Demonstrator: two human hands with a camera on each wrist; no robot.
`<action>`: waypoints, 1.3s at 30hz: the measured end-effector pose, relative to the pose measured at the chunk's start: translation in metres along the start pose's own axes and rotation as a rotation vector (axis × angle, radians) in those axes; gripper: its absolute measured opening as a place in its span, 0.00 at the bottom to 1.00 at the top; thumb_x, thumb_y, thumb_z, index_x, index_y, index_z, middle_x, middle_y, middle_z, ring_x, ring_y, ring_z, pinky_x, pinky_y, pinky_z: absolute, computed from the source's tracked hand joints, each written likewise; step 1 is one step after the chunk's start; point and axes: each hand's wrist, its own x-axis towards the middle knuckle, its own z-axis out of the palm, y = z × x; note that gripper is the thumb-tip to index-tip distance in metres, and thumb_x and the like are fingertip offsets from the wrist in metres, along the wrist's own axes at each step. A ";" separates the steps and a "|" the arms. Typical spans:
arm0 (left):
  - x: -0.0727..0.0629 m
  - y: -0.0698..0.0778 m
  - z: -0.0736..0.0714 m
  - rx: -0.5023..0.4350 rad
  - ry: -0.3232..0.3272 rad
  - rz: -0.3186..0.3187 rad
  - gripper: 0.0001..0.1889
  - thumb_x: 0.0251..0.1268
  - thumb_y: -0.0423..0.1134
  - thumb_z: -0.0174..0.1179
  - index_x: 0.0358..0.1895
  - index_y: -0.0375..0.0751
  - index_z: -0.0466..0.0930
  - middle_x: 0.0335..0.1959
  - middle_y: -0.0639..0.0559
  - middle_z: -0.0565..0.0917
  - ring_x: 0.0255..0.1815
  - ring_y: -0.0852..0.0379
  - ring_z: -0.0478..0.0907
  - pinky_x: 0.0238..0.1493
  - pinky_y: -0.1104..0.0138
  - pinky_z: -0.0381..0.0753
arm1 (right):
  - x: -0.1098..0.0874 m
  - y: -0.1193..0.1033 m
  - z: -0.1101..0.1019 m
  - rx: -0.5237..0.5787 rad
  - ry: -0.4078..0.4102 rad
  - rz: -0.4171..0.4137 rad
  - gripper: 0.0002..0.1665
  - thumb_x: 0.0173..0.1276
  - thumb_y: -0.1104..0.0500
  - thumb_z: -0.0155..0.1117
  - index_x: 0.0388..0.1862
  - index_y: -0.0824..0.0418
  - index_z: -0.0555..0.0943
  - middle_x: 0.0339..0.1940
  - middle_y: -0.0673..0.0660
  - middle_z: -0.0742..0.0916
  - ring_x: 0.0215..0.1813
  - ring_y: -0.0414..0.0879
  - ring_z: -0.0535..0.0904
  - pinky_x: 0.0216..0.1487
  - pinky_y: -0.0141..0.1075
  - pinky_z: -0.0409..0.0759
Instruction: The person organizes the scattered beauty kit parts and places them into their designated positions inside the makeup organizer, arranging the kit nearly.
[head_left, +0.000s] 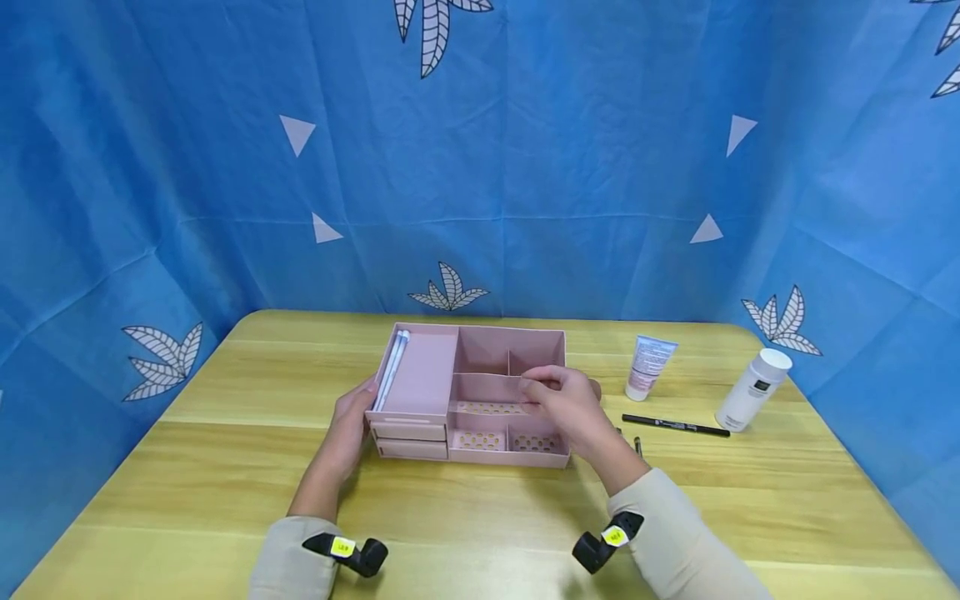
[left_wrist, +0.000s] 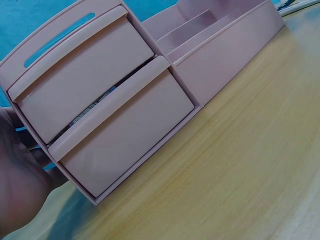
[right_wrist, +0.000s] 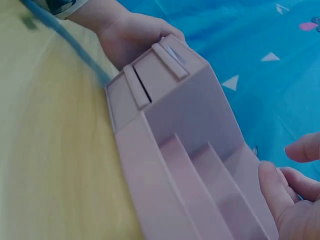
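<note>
A pink desktop organizer (head_left: 416,367) stands on the table, with two small drawers at its left front and open compartments on its right. My left hand (head_left: 350,425) holds the organizer by its left side, fingers along the side wall and near the top edge. Over the right-hand compartments is my right hand (head_left: 566,404), its fingers bent. Nothing shows between the fingers in the right wrist view, where thumb and forefinger stand apart. Two slim white sticks (head_left: 392,371) lie in the narrow slot at the organizer's left. Yellow-patterned lining (head_left: 480,440) covers the floors of the front compartments.
Right of the organizer are a tube (head_left: 649,367) standing on its cap, a black pen-like stick (head_left: 675,425) and a tilted white bottle (head_left: 752,390). A small dark stick (head_left: 638,447) shows beside my right wrist. Behind the wooden table (head_left: 480,517) hangs a blue curtain (head_left: 480,167).
</note>
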 end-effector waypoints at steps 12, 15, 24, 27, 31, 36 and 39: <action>0.000 0.001 -0.001 0.008 0.013 -0.022 0.28 0.75 0.46 0.33 0.71 0.33 0.56 0.70 0.37 0.63 0.71 0.45 0.57 0.74 0.54 0.53 | -0.025 0.026 -0.056 -0.016 0.018 0.020 0.19 0.67 0.67 0.56 0.51 0.81 0.70 0.33 0.58 0.83 0.36 0.42 0.82 0.43 0.33 0.84; 0.000 0.001 -0.001 -0.006 0.018 -0.019 0.27 0.75 0.45 0.34 0.70 0.32 0.56 0.70 0.37 0.62 0.71 0.46 0.57 0.73 0.55 0.53 | -0.029 0.032 -0.068 -0.046 0.025 0.035 0.20 0.67 0.67 0.56 0.52 0.81 0.70 0.33 0.57 0.83 0.35 0.42 0.82 0.41 0.31 0.84; 0.001 0.000 0.000 -0.032 0.019 -0.015 0.27 0.75 0.43 0.34 0.70 0.30 0.56 0.70 0.37 0.62 0.71 0.47 0.57 0.73 0.56 0.54 | -0.039 0.045 -0.103 -0.201 0.058 0.076 0.21 0.68 0.65 0.56 0.53 0.80 0.70 0.37 0.62 0.83 0.36 0.42 0.80 0.40 0.30 0.84; 0.001 0.001 0.001 -0.032 0.013 -0.015 0.27 0.75 0.43 0.34 0.70 0.30 0.56 0.71 0.37 0.61 0.71 0.47 0.56 0.73 0.56 0.53 | -0.042 0.048 -0.112 -0.229 0.073 0.081 0.20 0.67 0.66 0.56 0.52 0.80 0.70 0.36 0.61 0.82 0.35 0.41 0.80 0.40 0.31 0.84; 0.000 0.001 0.001 -0.026 0.017 -0.017 0.27 0.75 0.43 0.33 0.71 0.31 0.55 0.72 0.39 0.60 0.73 0.47 0.54 0.74 0.56 0.51 | -0.043 0.053 -0.120 -0.302 0.089 0.077 0.17 0.66 0.66 0.56 0.48 0.79 0.73 0.35 0.61 0.83 0.34 0.42 0.80 0.39 0.30 0.84; 0.000 0.001 0.002 -0.006 0.020 -0.034 0.27 0.75 0.44 0.33 0.71 0.33 0.55 0.73 0.40 0.59 0.74 0.47 0.52 0.75 0.56 0.49 | -0.044 0.058 -0.127 -0.439 0.107 0.069 0.14 0.65 0.65 0.58 0.44 0.77 0.75 0.33 0.61 0.84 0.32 0.43 0.80 0.32 0.31 0.83; 0.000 0.001 0.002 0.003 0.020 -0.037 0.27 0.75 0.44 0.33 0.71 0.34 0.55 0.73 0.41 0.58 0.74 0.47 0.52 0.75 0.56 0.49 | -0.044 0.062 -0.131 -0.479 0.116 0.099 0.13 0.65 0.64 0.58 0.42 0.75 0.76 0.30 0.60 0.84 0.30 0.43 0.80 0.30 0.32 0.83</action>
